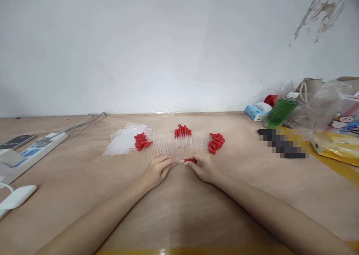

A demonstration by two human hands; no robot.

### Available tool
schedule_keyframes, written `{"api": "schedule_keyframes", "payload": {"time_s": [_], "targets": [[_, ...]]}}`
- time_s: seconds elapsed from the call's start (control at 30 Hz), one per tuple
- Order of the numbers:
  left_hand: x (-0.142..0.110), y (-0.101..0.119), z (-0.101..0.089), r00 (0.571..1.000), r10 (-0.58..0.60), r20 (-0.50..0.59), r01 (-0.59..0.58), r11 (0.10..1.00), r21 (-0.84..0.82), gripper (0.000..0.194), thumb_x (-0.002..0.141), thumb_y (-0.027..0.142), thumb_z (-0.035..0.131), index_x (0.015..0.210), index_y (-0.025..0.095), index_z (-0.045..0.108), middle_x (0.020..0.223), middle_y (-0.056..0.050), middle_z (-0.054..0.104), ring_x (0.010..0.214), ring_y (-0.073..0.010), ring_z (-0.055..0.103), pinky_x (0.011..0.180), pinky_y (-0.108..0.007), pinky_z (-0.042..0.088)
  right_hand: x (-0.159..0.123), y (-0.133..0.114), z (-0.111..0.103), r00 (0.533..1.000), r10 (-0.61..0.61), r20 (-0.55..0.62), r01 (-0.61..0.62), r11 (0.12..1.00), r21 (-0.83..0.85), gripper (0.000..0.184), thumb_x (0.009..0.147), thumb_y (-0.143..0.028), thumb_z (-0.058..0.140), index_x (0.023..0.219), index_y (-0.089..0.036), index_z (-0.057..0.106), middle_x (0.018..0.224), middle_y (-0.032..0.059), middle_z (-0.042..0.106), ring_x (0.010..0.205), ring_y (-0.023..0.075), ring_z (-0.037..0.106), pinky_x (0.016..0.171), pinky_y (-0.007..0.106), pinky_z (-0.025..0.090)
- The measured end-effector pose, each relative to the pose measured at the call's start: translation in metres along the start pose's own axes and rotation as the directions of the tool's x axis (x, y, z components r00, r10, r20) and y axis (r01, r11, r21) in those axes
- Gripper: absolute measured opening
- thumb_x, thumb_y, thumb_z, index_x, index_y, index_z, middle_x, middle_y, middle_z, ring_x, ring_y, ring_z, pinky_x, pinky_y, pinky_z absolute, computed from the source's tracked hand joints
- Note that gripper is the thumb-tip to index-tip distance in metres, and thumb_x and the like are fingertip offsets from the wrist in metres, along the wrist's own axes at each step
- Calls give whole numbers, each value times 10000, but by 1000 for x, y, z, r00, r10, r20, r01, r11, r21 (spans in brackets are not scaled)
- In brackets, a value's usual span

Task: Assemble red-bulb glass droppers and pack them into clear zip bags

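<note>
Between finger and thumb, my left hand (160, 169) pinches a thin clear dropper tube (181, 161). My right hand (204, 168) grips a red rubber bulb (190, 160) at the tube's right end; whether the tube is inside the bulb I cannot make out. Just beyond my hands lies a row of clear dropper tubes (162, 144). Several droppers with red bulbs (183, 130) lie at the middle of that row. Loose red bulbs form a left pile (141, 140) and a right pile (215, 142).
Clear plastic bags (123, 139) lie left of the bulbs. At far left are a power strip (36, 154), a phone (17, 142) and a white plug (19, 198). A green bottle (281, 111), a tissue pack (256, 112) and a yellow package (336, 146) stand or lie at right.
</note>
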State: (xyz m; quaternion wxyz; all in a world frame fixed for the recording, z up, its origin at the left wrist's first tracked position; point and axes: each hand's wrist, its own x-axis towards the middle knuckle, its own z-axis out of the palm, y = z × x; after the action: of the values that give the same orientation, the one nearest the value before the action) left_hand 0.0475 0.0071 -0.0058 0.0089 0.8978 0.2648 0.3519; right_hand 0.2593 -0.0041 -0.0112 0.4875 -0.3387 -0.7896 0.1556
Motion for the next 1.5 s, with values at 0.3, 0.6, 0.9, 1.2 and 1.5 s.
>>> {"api": "schedule_keyframes", "payload": {"time_s": [0.3, 0.6, 0.9, 1.2, 1.5], "targets": [[1, 8, 0, 1000, 17, -5, -17, 1000, 21, 196, 870, 170, 426, 985, 175, 585, 818, -48, 650, 736, -137, 580, 689, -284, 431, -4, 3, -1, 997, -14, 78, 13, 1000, 14, 129, 799, -290, 543, 836, -211, 639, 748, 28, 656, 671, 134, 591, 630, 263, 470], [2, 13, 2, 999, -54, -1, 54, 997, -63, 181, 866, 182, 430, 951, 177, 589, 838, -50, 655, 771, -141, 591, 725, -290, 437, -4, 2, -1, 993, -14, 117, 9, 999, 46, 117, 794, -282, 550, 838, -207, 628, 760, 26, 647, 689, 130, 583, 641, 257, 469], [1, 20, 5, 995, -102, -10, 101, 992, -73, 193, 867, 198, 424, 948, 177, 598, 816, -51, 653, 753, -148, 587, 714, -299, 446, -2, -3, 0, 989, 11, 148, -21, 998, 65, 138, 803, -308, 535, 847, -209, 620, 779, 24, 652, 710, 134, 588, 666, 272, 474], [4, 15, 12, 993, -114, 5, 114, 993, -42, 184, 873, 205, 431, 956, 186, 594, 843, -42, 651, 773, -148, 588, 725, -293, 445, 8, -2, -5, 982, 43, 184, -68, 989, 132, 122, 791, -292, 555, 828, -209, 636, 799, 24, 651, 736, 135, 591, 691, 272, 467], [19, 4, -5, 972, -235, 29, 234, 972, 29, 293, 891, 271, 363, 1126, 171, 507, 1140, -82, 565, 1079, -185, 494, 924, -351, 380, 29, 16, -23, 913, 405, -43, -346, 828, 440, 289, 681, -397, 645, 836, -204, 496, 688, -25, 546, 598, 100, 529, 569, 231, 443]]}}
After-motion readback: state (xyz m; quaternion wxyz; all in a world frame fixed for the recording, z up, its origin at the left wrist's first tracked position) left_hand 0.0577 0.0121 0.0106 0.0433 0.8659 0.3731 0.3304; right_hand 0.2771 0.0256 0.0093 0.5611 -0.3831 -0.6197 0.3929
